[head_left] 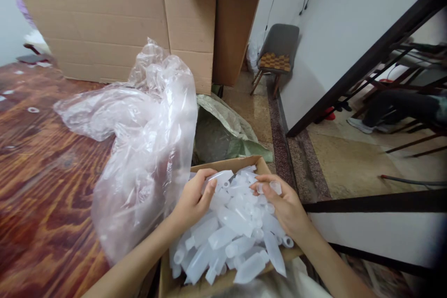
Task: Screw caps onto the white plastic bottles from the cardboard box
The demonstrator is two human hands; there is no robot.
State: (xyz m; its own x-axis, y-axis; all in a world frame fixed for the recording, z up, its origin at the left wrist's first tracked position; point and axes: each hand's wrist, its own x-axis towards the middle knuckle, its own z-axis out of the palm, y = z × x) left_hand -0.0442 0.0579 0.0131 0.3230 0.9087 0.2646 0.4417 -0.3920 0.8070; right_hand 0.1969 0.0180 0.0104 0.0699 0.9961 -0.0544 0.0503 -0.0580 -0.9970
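Both hands are over a cardboard box (232,165) heaped with translucent white plastic tubes (235,221), each with a narrow neck at one end. Between the thumb and fingers of my left hand (193,195) is one plastic tube (220,176), lying nearly level above the pile. My right hand (286,202) is closed around a small clear plastic cap (275,188), held at the fingertips over the box's right side. Part of what the right fingers hold is hidden.
A crumpled clear plastic bag (150,125) spreads over the reddish wooden table (52,186) at left. Behind it stand large cardboard sheets (115,23). An open woven sack (237,130) is beyond the box. A grey chair (279,46) and a seated person's leg (391,104) are at right.
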